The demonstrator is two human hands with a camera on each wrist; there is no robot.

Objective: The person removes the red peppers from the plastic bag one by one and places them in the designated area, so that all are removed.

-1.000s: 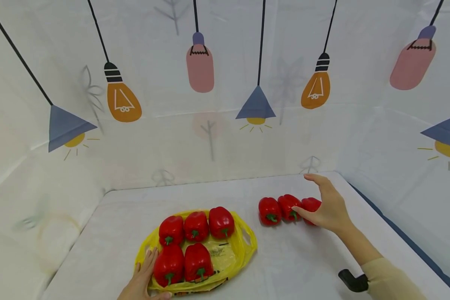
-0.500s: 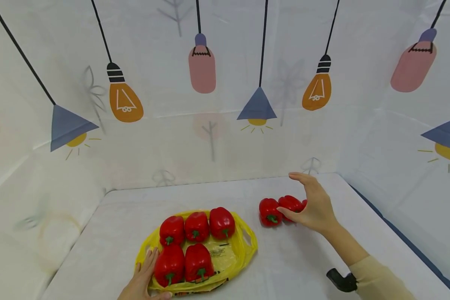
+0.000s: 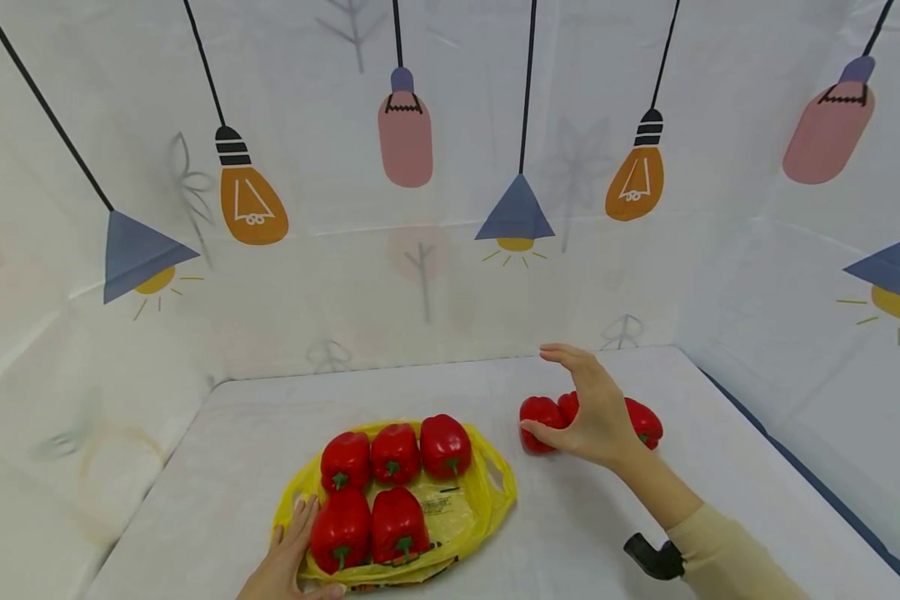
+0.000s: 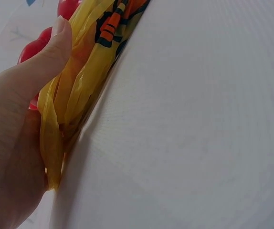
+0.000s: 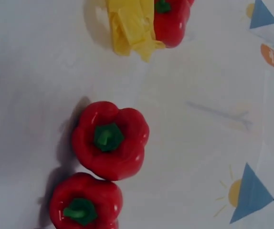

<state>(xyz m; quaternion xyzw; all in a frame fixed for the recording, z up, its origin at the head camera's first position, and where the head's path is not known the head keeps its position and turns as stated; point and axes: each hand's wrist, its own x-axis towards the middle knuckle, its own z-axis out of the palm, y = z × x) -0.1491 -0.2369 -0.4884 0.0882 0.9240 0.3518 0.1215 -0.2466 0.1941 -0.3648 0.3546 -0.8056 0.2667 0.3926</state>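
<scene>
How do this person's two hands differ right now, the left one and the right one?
Place: the left hand rests against the yellow bag, while the right hand is by the red peppers outside it.
Pose: the left hand's fingers lie along the bag's edge; the right hand's thumb and fingers form a wide C, holding nothing.
Clothing: in the head view, a sleeve shows behind the right hand, none behind the left.
Both are bare.

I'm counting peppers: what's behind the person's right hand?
Behind the right hand, the head view shows one red pepper leftward, a sliver of a second pepper, and another pepper rightward. The rest is covered; the exact count can't be seen.
</scene>
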